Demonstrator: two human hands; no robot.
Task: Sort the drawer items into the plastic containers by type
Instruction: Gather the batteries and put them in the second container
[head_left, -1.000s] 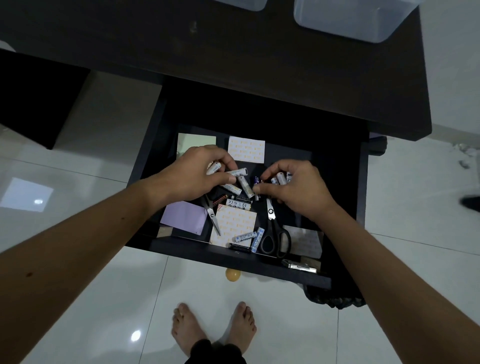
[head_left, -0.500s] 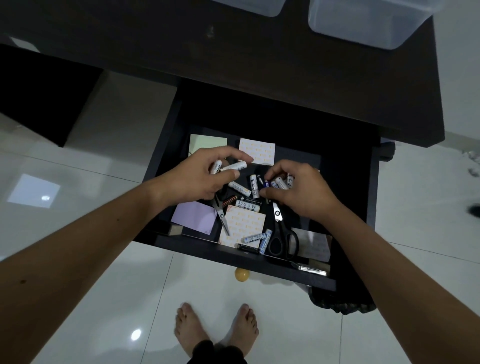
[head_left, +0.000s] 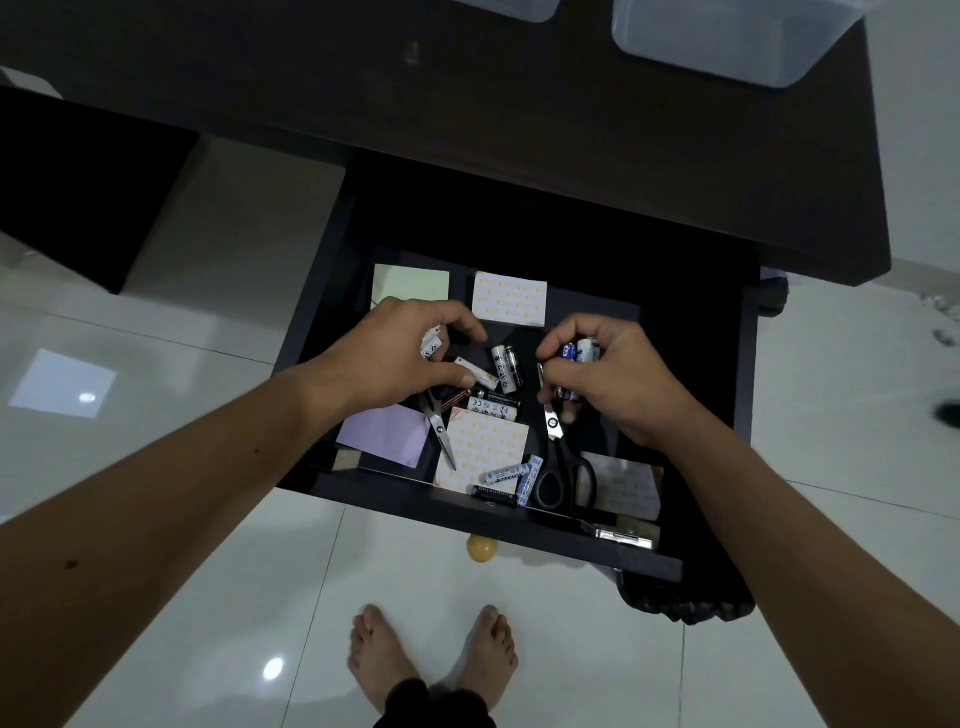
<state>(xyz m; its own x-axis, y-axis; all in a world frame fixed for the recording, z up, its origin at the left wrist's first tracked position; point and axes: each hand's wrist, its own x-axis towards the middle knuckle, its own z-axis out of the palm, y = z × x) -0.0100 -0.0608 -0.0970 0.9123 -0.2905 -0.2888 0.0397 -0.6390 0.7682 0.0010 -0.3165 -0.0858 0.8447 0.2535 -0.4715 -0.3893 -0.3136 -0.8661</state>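
Note:
The open dark drawer (head_left: 498, 525) holds loose batteries (head_left: 505, 368), two pairs of scissors (head_left: 563, 470) and several sticky-note pads (head_left: 509, 299). My left hand (head_left: 395, 358) curls round white batteries (head_left: 431, 343) over the drawer's left middle, its thumb touching another white battery (head_left: 475, 372). My right hand (head_left: 618, 382) grips a bunch of blue and white batteries (head_left: 579, 353) above the black-handled scissors. More batteries (head_left: 511, 475) lie near the drawer's front edge. Two clear plastic containers (head_left: 727, 39) stand on the desk top.
The dark desk (head_left: 467, 104) spans the top of the view. A metal clip-like item (head_left: 621, 535) lies at the drawer's front right. A yellow ball (head_left: 481, 548) sits on the white tiled floor under the drawer, near my bare feet (head_left: 431, 654).
My right hand has gathered more batteries and lifted slightly to the right. My left hand has closed tighter on its white batteries. Fewer loose batteries lie between the hands.

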